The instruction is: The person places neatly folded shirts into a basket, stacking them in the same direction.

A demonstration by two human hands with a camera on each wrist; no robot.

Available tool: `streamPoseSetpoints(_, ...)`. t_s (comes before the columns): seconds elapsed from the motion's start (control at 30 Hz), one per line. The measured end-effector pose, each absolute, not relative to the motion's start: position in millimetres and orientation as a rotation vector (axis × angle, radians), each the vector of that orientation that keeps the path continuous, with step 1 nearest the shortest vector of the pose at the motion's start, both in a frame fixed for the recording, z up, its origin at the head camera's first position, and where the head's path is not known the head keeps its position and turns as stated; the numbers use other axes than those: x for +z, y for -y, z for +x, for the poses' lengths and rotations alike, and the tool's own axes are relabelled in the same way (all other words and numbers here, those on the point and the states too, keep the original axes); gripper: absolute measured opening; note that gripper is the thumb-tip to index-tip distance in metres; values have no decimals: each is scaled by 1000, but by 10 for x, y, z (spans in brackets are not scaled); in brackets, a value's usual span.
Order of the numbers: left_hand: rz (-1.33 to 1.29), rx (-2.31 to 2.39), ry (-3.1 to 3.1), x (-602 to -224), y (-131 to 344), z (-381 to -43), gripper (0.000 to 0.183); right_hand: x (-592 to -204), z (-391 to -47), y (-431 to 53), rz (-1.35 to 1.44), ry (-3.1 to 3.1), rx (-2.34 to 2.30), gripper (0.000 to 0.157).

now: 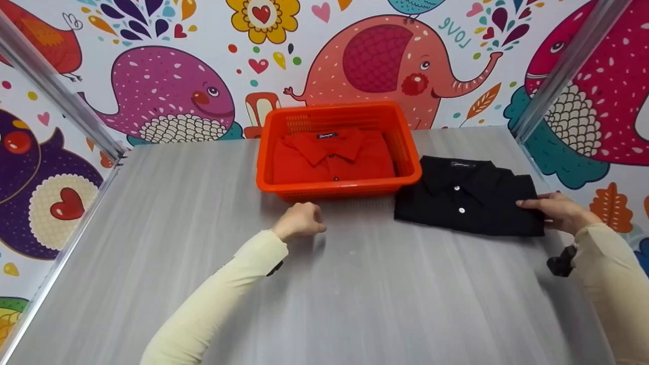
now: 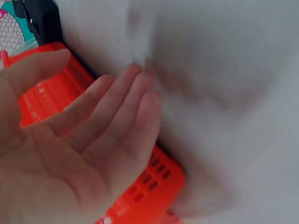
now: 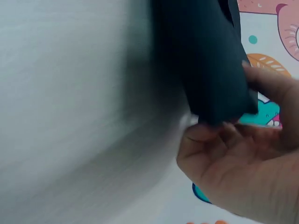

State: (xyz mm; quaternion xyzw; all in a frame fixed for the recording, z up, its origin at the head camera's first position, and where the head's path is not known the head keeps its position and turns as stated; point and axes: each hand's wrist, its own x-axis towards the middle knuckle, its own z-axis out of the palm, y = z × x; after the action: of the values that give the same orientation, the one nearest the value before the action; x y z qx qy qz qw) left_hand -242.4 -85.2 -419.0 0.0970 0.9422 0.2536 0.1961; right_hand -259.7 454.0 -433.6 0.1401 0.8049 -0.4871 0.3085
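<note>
A folded black collared shirt (image 1: 487, 203) with pale buttons lies on the table, its left part close against the basket. My right hand (image 1: 565, 213) pinches the shirt's right edge, thumb on top and fingers beneath; the right wrist view shows the dark cloth (image 3: 205, 60) between them. In front of the orange plastic basket (image 1: 339, 187) hovers my left hand (image 1: 299, 220), holding nothing. Its fingers look loosely bent and apart from the basket in the left wrist view. Inside the basket sits a folded red collared shirt (image 1: 309, 165) with dark buttons.
The grey wood-grain table (image 1: 355, 294) meets a wall printed with cartoon animals (image 1: 172, 96) at the back. Metal posts (image 1: 568, 71) rise at the back corners, one near the black shirt's right side.
</note>
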Motion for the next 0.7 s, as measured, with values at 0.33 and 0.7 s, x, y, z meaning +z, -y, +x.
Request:
streamPoseSetpoints(0.33,343,801,-2591,-4266,568,-2460,14,-4422,-2460,-4638,164,-1932,-1261,102)
streamPoseSetpoints(0.7,304,1256,-2260,-4380,60,-2504,32,-4405,-2348,-4633,139,-1904,-1120,109)
